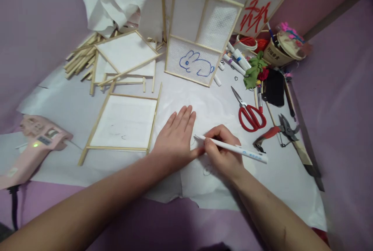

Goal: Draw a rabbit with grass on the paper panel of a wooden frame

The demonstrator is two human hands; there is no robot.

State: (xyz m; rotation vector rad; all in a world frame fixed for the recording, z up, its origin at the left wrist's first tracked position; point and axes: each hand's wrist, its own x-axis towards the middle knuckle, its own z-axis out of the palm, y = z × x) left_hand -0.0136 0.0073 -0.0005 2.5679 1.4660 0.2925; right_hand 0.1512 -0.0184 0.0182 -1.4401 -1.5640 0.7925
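My right hand (223, 150) grips a slim white pen (239, 150), its tip touching the white paper (215, 111) just beside my left hand. Flat on that paper lies my left hand (176, 134), fingers stretched out. Faint pencil-like lines (207, 170) show on the sheet below my right hand, and a short curve is at the pen tip. Left of my left hand is a wooden-stick frame (148, 142) backed with white paper that bears a few faint marks.
A panel with a blue rabbit drawing (196, 63) stands at the back. Red-handled scissors (249, 115) and pruning shears (276, 132) lie to the right. A pink glue gun (37, 146) is at the left, wooden sticks (81, 54) are piled behind, and several markers (237, 62) lie near a paper cup (279, 51).
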